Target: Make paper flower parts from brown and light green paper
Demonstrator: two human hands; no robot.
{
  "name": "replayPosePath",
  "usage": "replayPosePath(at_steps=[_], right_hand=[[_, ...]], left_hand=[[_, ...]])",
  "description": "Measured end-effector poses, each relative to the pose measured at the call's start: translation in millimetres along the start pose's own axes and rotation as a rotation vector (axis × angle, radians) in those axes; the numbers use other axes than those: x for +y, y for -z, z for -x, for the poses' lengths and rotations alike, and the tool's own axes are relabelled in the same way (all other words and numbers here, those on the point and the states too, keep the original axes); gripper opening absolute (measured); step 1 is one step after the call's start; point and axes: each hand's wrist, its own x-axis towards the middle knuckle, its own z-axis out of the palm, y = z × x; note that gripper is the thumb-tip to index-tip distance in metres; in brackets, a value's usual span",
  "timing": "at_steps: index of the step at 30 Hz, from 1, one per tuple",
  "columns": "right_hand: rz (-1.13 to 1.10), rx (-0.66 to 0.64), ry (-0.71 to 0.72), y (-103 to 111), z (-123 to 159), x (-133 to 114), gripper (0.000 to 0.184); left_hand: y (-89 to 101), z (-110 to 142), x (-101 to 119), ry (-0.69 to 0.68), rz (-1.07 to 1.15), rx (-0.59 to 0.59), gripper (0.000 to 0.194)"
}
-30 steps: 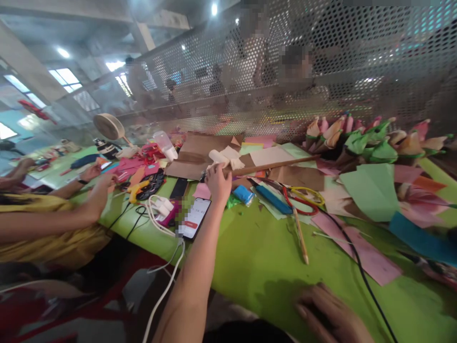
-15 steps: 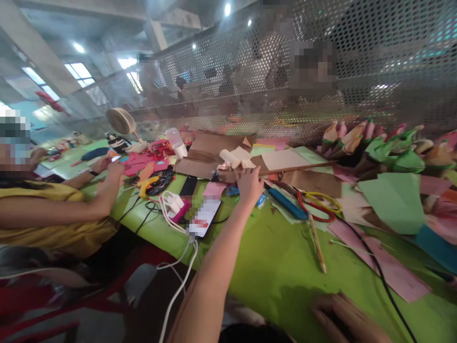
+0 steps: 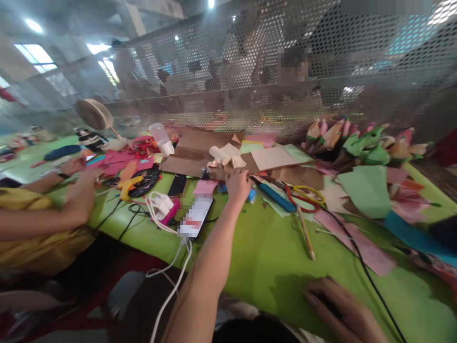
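My left hand (image 3: 238,186) reaches across the green table to the near edge of the brown paper (image 3: 200,143). Its fingers bend downward and their tips are hidden, so what they grip cannot be made out. Just beyond it lie a cream paper roll (image 3: 218,155) and crumpled cream pieces (image 3: 236,157). To its right are a blue-handled tool (image 3: 276,196) and scissors (image 3: 303,202) with red and yellow loops. Low at the table's near side rests my right hand (image 3: 342,305), loosely curled with a dark gap below the fingers and nothing visible in it.
A phone (image 3: 195,216) with white cables lies left of my forearm, near a magenta power block (image 3: 171,209) and a yellow glue gun (image 3: 128,186). A pencil-like stick (image 3: 306,236) and black cord (image 3: 364,259) lie rightward. At left, a co-worker's hands (image 3: 80,176) work over pink paper.
The view has turned slightly right, so the scene sits further left. A long brown edge right of my left hand now lies lower beside the cream sheet. My right hand stays on the table.
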Motion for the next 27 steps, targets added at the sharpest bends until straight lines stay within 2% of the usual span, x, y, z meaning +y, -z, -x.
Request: replayPosePath(at_steps=[4,10,13,17,20,23,25,27], right_hand=[[-0.018,0.037,-0.054,-5.1,-1.5,-3.6,0.034],[-0.016,-0.020,-0.055,-2.6,-7.5,-3.0,0.038],[-0.020,-0.052,-0.064,7.8,-11.9,-19.5,0.035],[0.127,0.027,0.010,33.2,-29.7,-50.7,0.024],[0.314,0.094,0.119,56.2,-64.7,-67.1,0.025],[0.489,0.152,0.172,75.7,-119.1,-66.0,0.029],[0.628,0.151,0.119,84.6,-160.0,-54.7,0.029],[0.733,0.114,-0.023,90.0,-198.4,-37.7,0.032]], left_hand=[[1.4,-4.0,-1.3,0.021,0.022,-0.017,0.024],[2.7,-9.7,-4.1,0.055,0.096,0.002,0.028],[5.7,-11.3,-2.5,0.065,0.152,0.088,0.027],[11.5,-9.4,3.7,0.056,0.243,0.187,0.028],[15.4,-6.4,8.3,0.095,0.330,0.216,0.028],[18.8,-5.2,8.9,0.137,0.412,0.263,0.027],[20.5,-6.2,6.3,0.166,0.468,0.292,0.027],[21.2,-8.4,2.2,0.197,0.529,0.316,0.027]])
